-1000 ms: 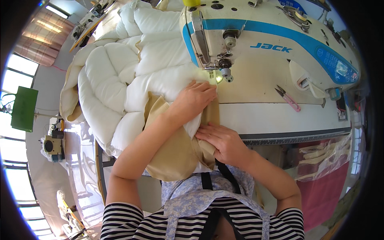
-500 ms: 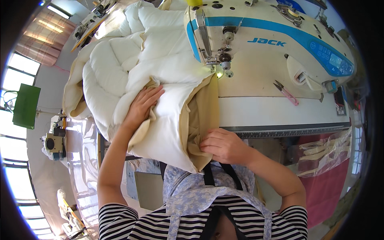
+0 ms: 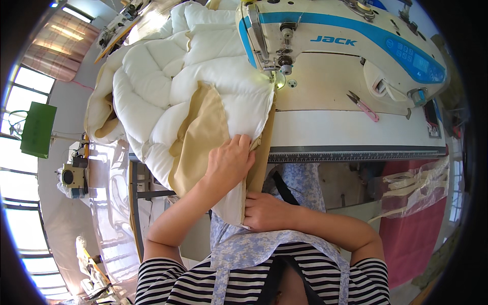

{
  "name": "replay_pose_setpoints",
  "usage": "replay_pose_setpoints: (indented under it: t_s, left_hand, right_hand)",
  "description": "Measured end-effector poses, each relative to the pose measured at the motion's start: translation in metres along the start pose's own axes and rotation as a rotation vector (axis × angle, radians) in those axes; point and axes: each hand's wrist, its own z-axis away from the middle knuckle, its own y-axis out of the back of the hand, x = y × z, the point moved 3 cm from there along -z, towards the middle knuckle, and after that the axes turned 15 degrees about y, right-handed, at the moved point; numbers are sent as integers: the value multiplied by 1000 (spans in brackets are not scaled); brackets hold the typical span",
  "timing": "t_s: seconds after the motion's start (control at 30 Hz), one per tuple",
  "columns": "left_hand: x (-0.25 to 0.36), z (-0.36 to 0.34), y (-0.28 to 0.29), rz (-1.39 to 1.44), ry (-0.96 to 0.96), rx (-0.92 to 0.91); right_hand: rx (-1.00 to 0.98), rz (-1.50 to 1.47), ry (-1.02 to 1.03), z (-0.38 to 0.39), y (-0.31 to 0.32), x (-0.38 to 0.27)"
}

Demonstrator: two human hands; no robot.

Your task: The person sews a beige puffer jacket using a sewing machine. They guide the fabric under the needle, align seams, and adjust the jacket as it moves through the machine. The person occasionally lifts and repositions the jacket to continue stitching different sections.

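White padded piece (image 3: 147,84) spread across left and middle, tan fabric (image 3: 201,132) showing on top; right edge runs far to the sewing machine (image 3: 330,23). Likely partway: far end at the stitching point, near stretch apparently unsewn; stitches too small to confirm. Left hand (image 3: 230,161): fingers bent together, gripping edge midway. Right hand (image 3: 269,211): fingers curled narrow, holding edge's near end.

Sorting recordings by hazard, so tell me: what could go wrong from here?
The white padded piece could shift against the tan fabric beneath its edge, since the left hand and right hand sit some way from the sewing machine. Its lower end overhangs the table, so its weight might tug that edge askew.
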Motion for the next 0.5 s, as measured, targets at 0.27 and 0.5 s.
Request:
replay_pose_setpoints:
  t_s: [0.27, 0.5]
  left_hand:
    - [-6, -14, 24, 491, 21, 161]
    - [22, -18, 31, 337, -57, 23]
  right_hand:
    - [-130, -61, -322, 20, -6, -1]
    - [38, 104, -78, 17, 1, -2]
